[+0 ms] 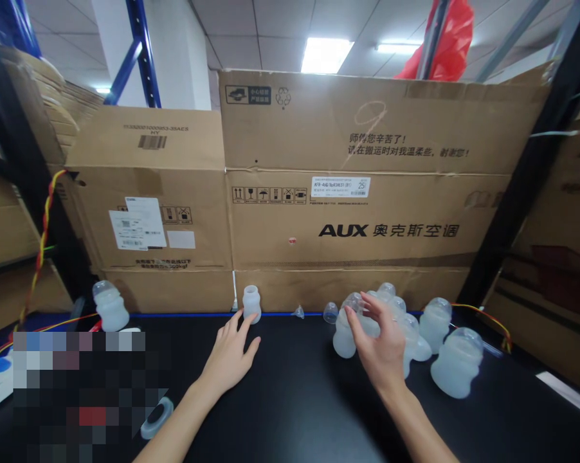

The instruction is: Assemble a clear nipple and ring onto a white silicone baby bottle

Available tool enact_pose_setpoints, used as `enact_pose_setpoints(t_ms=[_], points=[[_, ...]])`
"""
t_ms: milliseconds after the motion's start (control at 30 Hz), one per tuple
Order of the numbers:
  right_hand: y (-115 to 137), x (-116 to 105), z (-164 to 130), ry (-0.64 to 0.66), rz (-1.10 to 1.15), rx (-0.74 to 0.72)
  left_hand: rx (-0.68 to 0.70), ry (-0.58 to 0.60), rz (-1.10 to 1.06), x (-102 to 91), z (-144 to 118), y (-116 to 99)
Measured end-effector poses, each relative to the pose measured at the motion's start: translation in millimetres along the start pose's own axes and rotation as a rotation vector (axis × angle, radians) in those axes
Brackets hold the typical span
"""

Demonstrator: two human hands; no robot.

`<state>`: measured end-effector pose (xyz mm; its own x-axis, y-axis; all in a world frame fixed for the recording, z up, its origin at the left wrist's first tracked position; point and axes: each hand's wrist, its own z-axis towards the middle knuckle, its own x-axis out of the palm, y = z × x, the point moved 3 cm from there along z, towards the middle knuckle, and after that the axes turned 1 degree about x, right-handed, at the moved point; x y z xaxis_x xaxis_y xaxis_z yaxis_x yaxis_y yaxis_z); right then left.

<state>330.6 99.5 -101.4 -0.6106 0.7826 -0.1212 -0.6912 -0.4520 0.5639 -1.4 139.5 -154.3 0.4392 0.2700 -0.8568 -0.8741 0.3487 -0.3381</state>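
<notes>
My left hand (235,352) reaches to a small translucent baby bottle (251,299) without a cap, standing by the cardboard. Its fingers are stretched out, the fingertips at the bottle's lower front and the thumb apart. At the right, my right hand (382,344) is among several translucent baby bottles with clear domed caps. The thumb overlaps the upper part of the nearest capped bottle (344,337), and the fingers are spread from the thumb; a firm grip does not show. Part of the cluster is hidden behind this hand.
A clear cap (331,313) and a small clear nipple-shaped piece (298,312) lie at the back edge. Capped bottles stand at left (110,307) and right (456,366). A grey ring (157,418) lies front left. A cardboard wall (280,238) closes the black table's (290,399) back.
</notes>
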Motion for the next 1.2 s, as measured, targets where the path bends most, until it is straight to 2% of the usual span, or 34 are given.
enact_pose_setpoints(t_ms=[200, 633, 767, 867, 1033, 1100, 1200], points=[[0.3, 5.9, -4.4, 0.088, 0.013, -0.022, -0.012, 0.010, 0.009, -0.1, 0.9, -1.3], [5.0, 12.9, -14.5, 0.131, 0.049, -0.074, -0.011, 0.013, 0.013, -0.5, 0.4, -2.6], [11.1, 15.4, -19.0, 0.141, 0.068, -0.088, 0.005, -0.010, 0.012, -0.5, -0.6, -1.6], [15.9, 16.9, -22.6, 0.161, 0.107, -0.078, 0.018, -0.071, 0.022, -6.8, -0.4, -5.2], [28.8, 20.6, -31.1, 0.283, 0.277, 0.024, 0.067, -0.203, 0.023, -20.9, -6.7, -30.0], [35.9, 22.4, -36.5, 0.341, 0.367, 0.078, 0.121, -0.186, -0.012, -21.7, -13.7, -46.9], [44.1, 26.5, -46.5, 0.430, 0.511, 0.202, 0.152, -0.060, -0.215, -17.9, -25.0, -71.4]])
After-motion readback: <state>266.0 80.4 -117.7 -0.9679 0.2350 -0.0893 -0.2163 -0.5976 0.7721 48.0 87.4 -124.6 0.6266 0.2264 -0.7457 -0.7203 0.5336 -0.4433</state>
